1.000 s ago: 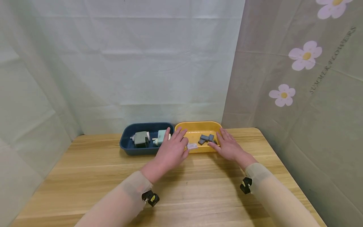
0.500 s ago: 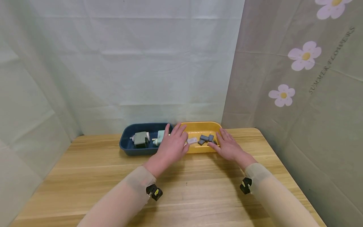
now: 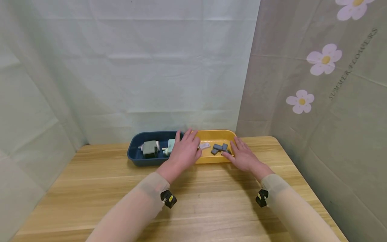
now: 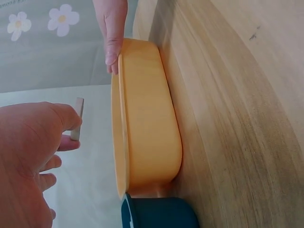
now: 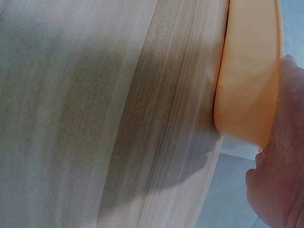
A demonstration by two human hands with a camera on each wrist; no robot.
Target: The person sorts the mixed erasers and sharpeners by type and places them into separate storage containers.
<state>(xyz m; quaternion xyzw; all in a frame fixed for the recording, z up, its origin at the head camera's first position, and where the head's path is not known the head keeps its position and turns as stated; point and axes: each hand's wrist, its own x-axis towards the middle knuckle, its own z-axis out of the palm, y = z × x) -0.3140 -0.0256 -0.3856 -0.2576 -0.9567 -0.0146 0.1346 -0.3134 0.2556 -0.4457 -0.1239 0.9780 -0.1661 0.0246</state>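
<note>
My left hand (image 3: 184, 152) is over the seam between the navy tray and the yellow tray (image 3: 211, 160). Its thumb and a finger pinch a small, thin, pale lilac rectangular block (image 3: 204, 146); the left wrist view shows this block (image 4: 77, 118) edge-on, above the tray's rim. At the right end of the yellow tray, my right hand (image 3: 244, 158) holds the corner, thumb over the front rim and fingers along the outer end. Several small dark grey blocks (image 3: 218, 147) lie inside near that thumb, partly hidden by it.
The navy tray (image 3: 142, 162) adjoins the yellow one on the left. In it lie a grey-green boxy item (image 3: 150, 149) with pale ends and a mint boxy item (image 3: 171, 145), partly behind my left hand. Pale cloth walls (image 3: 151, 67) stand behind the wooden table (image 3: 199, 208).
My left hand has moved slightly away from me and up, carrying the pale block toward the back of the yellow tray. My right hand has stayed on the tray's corner.
</note>
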